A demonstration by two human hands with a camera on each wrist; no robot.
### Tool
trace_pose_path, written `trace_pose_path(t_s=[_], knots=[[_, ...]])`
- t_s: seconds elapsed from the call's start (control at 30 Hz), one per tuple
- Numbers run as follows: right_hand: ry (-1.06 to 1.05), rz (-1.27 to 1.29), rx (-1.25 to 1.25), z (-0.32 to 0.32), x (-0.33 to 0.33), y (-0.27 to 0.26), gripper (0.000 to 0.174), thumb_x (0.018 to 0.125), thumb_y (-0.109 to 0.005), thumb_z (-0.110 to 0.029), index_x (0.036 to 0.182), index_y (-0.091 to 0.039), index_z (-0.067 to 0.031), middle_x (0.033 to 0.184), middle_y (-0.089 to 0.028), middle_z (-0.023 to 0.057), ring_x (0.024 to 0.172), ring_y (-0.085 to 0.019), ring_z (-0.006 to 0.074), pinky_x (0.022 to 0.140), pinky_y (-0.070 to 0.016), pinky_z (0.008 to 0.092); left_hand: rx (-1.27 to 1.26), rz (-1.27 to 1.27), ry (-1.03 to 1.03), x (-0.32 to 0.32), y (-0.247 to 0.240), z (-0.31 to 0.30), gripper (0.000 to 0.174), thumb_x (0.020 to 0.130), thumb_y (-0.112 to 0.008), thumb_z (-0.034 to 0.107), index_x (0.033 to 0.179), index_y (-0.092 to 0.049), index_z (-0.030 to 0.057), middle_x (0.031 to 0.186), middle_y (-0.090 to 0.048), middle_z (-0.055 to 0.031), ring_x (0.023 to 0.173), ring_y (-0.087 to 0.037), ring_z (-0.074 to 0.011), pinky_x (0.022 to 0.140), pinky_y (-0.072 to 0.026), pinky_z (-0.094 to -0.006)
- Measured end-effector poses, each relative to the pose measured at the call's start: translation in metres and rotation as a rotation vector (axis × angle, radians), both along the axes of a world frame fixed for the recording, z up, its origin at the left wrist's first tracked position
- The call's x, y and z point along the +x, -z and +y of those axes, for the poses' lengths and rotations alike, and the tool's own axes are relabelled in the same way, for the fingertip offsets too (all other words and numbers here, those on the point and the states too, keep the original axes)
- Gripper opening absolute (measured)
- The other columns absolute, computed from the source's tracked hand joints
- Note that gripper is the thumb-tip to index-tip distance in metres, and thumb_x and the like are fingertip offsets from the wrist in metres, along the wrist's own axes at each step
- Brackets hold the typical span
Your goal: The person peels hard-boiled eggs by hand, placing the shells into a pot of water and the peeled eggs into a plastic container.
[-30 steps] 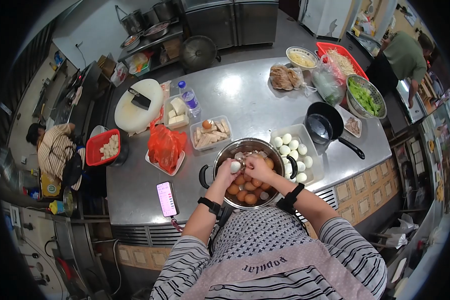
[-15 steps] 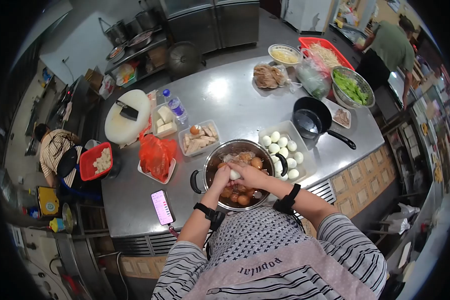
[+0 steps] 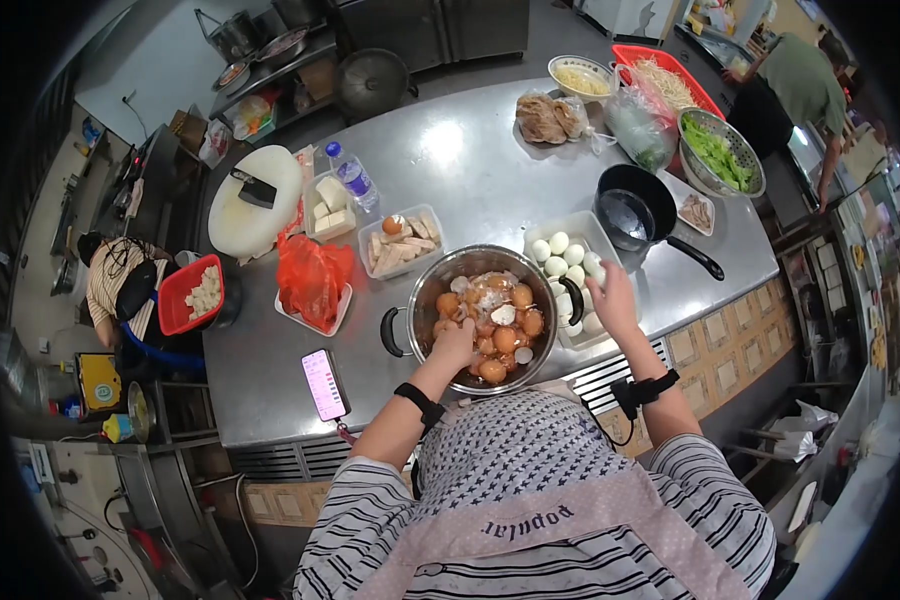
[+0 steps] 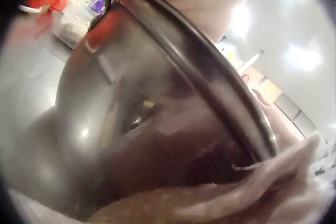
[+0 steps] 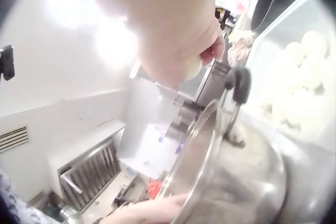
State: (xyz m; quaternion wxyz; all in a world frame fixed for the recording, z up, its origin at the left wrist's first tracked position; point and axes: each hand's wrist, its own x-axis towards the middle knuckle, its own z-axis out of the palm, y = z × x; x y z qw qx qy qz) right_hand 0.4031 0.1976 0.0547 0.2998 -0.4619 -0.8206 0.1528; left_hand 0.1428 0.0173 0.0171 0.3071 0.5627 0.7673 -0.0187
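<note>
A steel pot (image 3: 417, 330) with black handles holds brown eggs (image 3: 492, 372) and bits of shell. My left hand (image 3: 455, 346) is inside it at the left, its fingertips down among the eggs; whether they grip one is hidden. In the left wrist view, the pot wall (image 4: 142, 113) covers the fingers. My right hand (image 3: 612, 297) is raised at the right edge of a clear tray (image 3: 610, 344) of peeled white eggs (image 3: 558, 243), right of the pot. It holds a peeled egg (image 3: 594, 264), whose white side also shows under the curled hand (image 5: 178, 40) in the right wrist view.
A black saucepan (image 3: 632, 214) stands behind the tray, its handle pointing right. Left of the pot are a phone (image 3: 323, 384), a red bag (image 3: 313, 280) and a box of pale strips (image 3: 402, 246). A cleaver (image 3: 255, 189) lies on a round board (image 3: 246, 222). Two people work beyond the table.
My hands were together over the pot around a white egg. They have parted: the right has moved right to the tray with a peeled egg, and the left has lowered into the pot.
</note>
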Motion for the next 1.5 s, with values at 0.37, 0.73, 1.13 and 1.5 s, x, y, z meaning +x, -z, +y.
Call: trace_pose_path(t_s=[0.37, 0.73, 1.13, 1.5], knots=[[-0.314, 0.204, 0.132, -0.039, -0.055, -0.056, 0.026, 0.077, -0.062, -0.008, 0.103, -0.057, -0.0042, 0.099, -0.055, 0.0157, 0.093, -0.052, 0.0336, 0.080, -0.0437, 0.0412, 0.118, -0.051, 0.073, -0.009, 0.001, 0.006, 0.057, 0.068, -0.074, 0.019, 0.117, -0.049, 0.0026, 0.114, -0.050, -0.0250, 0.105, -0.052, -0.0399, 0.087, -0.0456, -0.0413], [-0.750, -0.568, -0.502, -0.060, -0.123, 0.001, 0.028, 0.076, -0.060, -0.019, 0.101, -0.061, -0.0057, 0.105, -0.057, 0.0162, 0.096, -0.055, 0.0323, 0.076, -0.0504, 0.0395, 0.166, -0.245, -0.146, -0.010, -0.012, 0.005, 0.053, 0.071, -0.073, 0.029, 0.111, -0.051, 0.0016, 0.101, -0.059, -0.0252, 0.098, -0.057, -0.0379, 0.083, -0.0460, -0.0417], [-0.416, -0.734, 0.122, -0.067, -0.113, 0.014, 0.026, 0.078, -0.053, -0.007, 0.103, -0.048, 0.0009, 0.100, -0.051, 0.0206, 0.084, -0.059, 0.0315, 0.067, -0.0539, 0.0342, 0.234, -0.733, -0.625, -0.022, 0.029, 0.017, 0.073, 0.076, -0.066, 0.050, 0.118, -0.044, -0.0065, 0.097, -0.062, -0.0213, 0.093, -0.062, -0.0296, 0.081, -0.0486, -0.0349], [-0.680, -0.829, -0.472, -0.062, -0.110, -0.021, 0.096, 0.062, -0.077, -0.020, 0.141, -0.023, -0.0128, 0.133, -0.021, 0.0388, 0.093, -0.060, 0.0437, 0.081, -0.0515, 0.0396, -0.204, -0.320, 0.090, -0.015, 0.005, 0.009, 0.131, 0.057, -0.083, 0.029, 0.140, 0.013, -0.0034, 0.119, -0.051, -0.0303, 0.110, -0.054, -0.0357, 0.092, -0.0421, -0.0332]])
